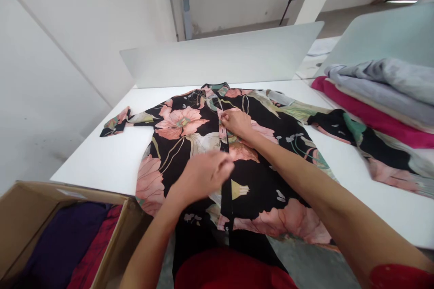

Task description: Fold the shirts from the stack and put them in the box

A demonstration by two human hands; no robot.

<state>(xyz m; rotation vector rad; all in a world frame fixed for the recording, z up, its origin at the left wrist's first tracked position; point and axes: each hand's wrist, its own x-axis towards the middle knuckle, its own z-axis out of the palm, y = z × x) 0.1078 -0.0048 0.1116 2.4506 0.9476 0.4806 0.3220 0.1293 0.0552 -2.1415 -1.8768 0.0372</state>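
A black floral shirt [176,144] with large pink flowers lies front up on the white table, its collar away from me and its hem hanging over the near edge. One sleeve stretches left, the other far right. My right hand [237,124] is closed on the shirt's front placket below the collar, fingertips pinched at the edge. Nearer to me, my left hand [205,174] is over the lower placket, its fingers curled but smeared by motion. Whether it touches the fabric is not clear.
A cardboard box [127,216] with dark purple and red checked cloth stands at the lower left. Folded grey and magenta fabrics [379,95] are stacked at right. A frosted divider panel [220,56] runs along the back edge of the white table [98,162].
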